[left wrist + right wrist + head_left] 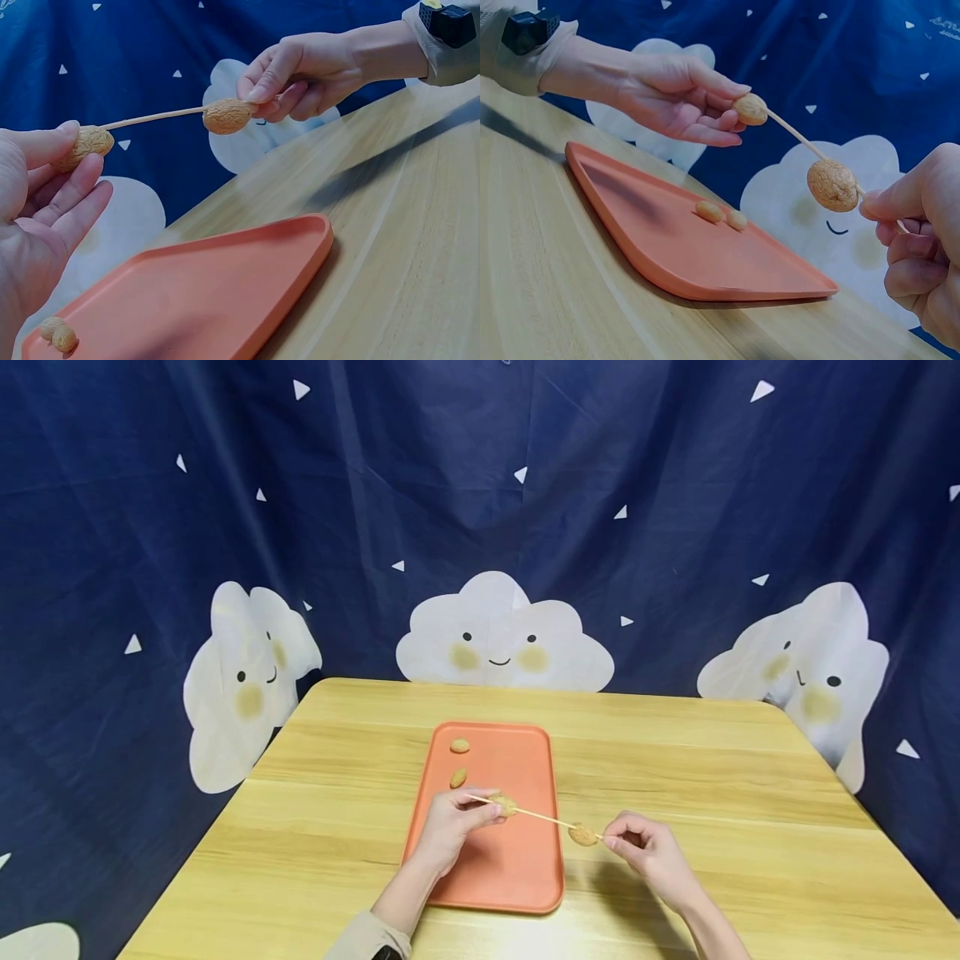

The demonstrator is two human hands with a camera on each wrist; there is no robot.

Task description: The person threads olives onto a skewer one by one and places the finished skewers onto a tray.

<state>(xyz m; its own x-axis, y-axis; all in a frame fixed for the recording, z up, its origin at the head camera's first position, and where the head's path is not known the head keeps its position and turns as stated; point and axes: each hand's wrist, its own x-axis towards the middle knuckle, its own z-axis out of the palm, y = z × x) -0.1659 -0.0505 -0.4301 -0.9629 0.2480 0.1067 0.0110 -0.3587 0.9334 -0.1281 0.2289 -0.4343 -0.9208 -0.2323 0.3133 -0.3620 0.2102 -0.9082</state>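
A thin wooden skewer (543,817) is held in the air between both hands, with two wrinkled, tan, oval food pieces on it. My left hand (447,827) pinches the left food piece (88,144) between thumb and fingers, above the orange tray. The skewer's tip pokes out past this piece in the head view. At the other end, my right hand (651,853) pinches the skewer close beside the right food piece (832,185), off the tray's right side. Bare skewer shows between the two pieces.
The orange tray (517,877) lies on a wooden table (322,810). Two more tan food pieces rest near its far left, one oval piece (460,746) behind another piece (458,777). A dark blue curtain (480,468) with clouds hangs behind the table.
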